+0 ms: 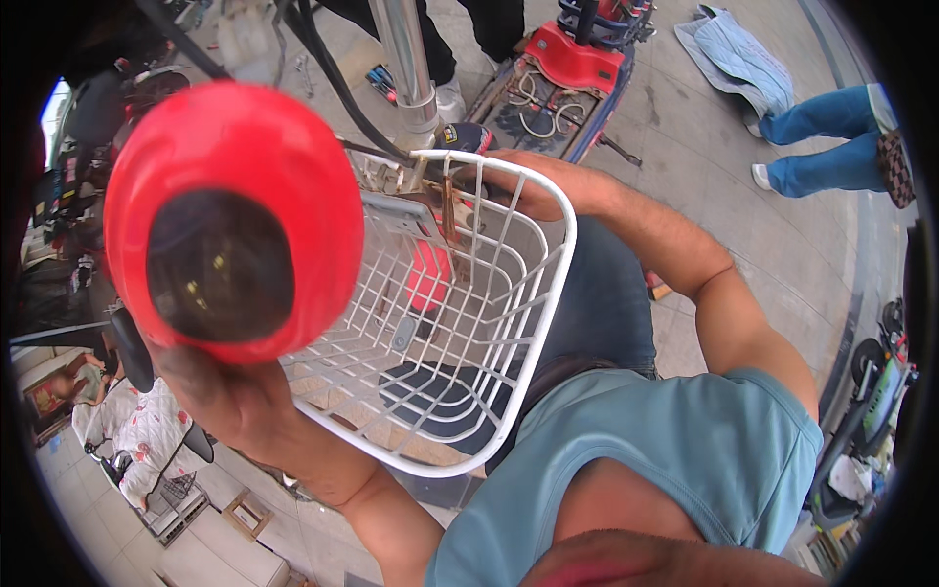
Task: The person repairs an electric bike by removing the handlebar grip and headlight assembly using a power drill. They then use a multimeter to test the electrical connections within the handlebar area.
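A glossy red rounded housing (242, 125) with a dark oval window, like a scooter headlight shell, fills the left foreground, slightly blurred. My left hand (231, 403) holds its lower edge, with some fingers hidden behind it. A black lever-like part (132, 348) juts out beside that hand. To the right is a white wire basket (506, 411), its mouth facing me, in front of a chrome tube (403, 59). My right hand (532, 183) reaches behind the basket's upper right corner. Its fingers are mostly hidden by wires and rusty brackets, so I cannot tell what they grip.
Black cables (337, 95) run down to the basket. Beyond stands a scooter deck (543, 110) with loose wiring and a red cover (579, 55). Legs of one person (499, 26) are close by; another person in blue trousers (821, 147) stands farther right. A beige box (227, 554) is lower left.
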A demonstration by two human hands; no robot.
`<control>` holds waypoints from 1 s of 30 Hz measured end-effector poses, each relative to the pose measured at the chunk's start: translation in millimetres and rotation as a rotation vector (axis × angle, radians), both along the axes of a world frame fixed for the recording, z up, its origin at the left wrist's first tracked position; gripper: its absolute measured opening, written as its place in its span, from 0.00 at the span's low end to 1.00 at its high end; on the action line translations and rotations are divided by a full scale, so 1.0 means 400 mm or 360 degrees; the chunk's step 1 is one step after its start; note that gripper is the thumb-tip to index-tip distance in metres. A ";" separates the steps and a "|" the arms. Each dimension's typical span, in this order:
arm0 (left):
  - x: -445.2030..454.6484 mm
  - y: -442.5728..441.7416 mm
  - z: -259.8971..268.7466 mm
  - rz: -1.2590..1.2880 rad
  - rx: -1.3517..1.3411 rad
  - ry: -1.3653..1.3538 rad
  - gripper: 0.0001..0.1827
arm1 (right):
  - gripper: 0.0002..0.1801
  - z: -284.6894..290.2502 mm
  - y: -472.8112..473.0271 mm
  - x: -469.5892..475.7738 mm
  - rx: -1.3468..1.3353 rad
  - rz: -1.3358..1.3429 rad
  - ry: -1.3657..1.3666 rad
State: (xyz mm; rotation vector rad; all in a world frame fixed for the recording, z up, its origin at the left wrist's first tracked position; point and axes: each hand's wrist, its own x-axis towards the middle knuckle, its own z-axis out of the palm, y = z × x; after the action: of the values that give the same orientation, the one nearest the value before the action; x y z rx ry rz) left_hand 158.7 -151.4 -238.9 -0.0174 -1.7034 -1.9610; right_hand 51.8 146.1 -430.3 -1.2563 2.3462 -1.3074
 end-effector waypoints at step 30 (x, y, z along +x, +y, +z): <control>0.024 -0.075 -0.022 -0.0013 0.0153 -0.0065 0.33 | 0.18 -0.104 -0.187 0.044 -0.0722 -0.1256 0.0568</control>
State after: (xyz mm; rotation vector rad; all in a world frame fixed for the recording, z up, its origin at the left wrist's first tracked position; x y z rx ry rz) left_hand 168.2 -181.3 -247.7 0.0508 -1.6348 -2.0604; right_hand 69.4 71.2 -472.1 -0.6711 3.0917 -2.0760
